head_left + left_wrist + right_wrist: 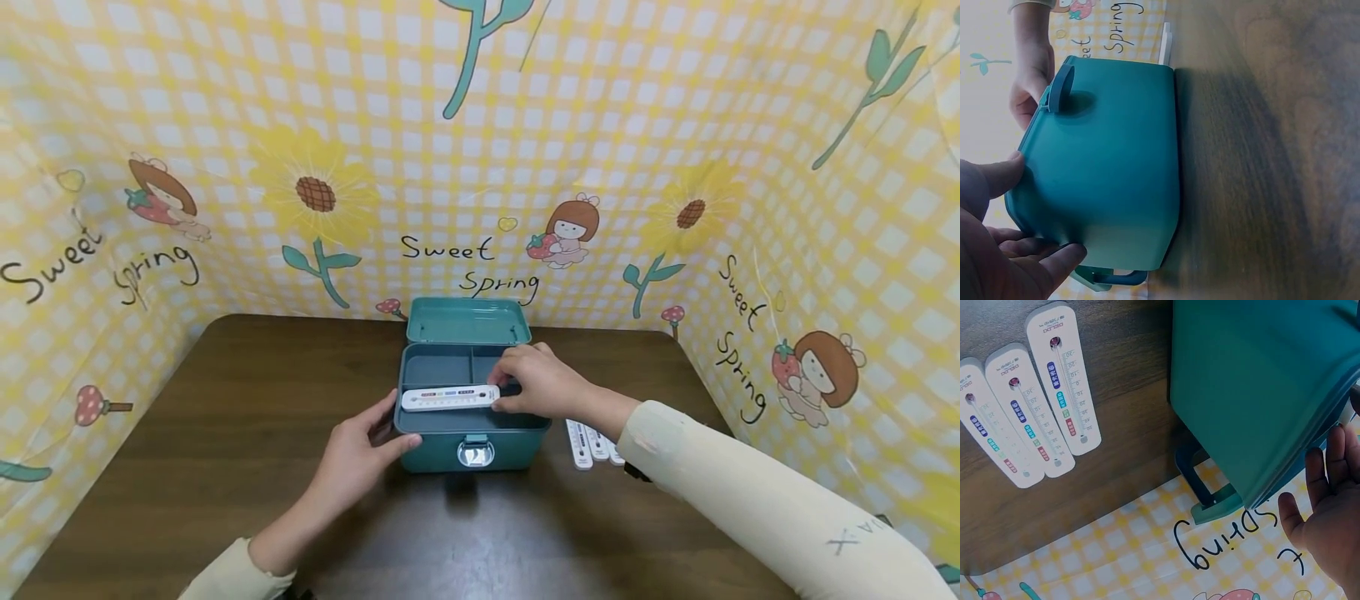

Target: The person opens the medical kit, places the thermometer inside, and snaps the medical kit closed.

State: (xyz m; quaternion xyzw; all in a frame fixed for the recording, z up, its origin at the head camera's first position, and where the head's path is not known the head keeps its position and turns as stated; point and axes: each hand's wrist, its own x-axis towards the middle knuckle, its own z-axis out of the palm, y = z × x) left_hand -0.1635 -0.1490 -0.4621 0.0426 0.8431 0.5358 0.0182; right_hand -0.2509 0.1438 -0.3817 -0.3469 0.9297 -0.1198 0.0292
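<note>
A teal storage box (435,451) stands on the table with its lid (468,322) raised at the back. Inside the rim shows a blue-grey divided tray (437,367). My right hand (542,381) pinches the right end of a white thermometer (450,397), which lies lengthwise over the tray's front compartment. At the box's left front corner my left hand (358,447) holds on, thumb toward the front and fingers along the side. The left wrist view shows that thumb (1005,175) at the rim. A metal latch (476,452) hangs on the box's front.
Several white thermometers lie side by side on the table right of the box, one (1065,378) nearest to it, partly behind the right forearm in the head view. The dark wooden table (300,367) meets a yellow checked cloth backdrop (420,183) at the back and sides.
</note>
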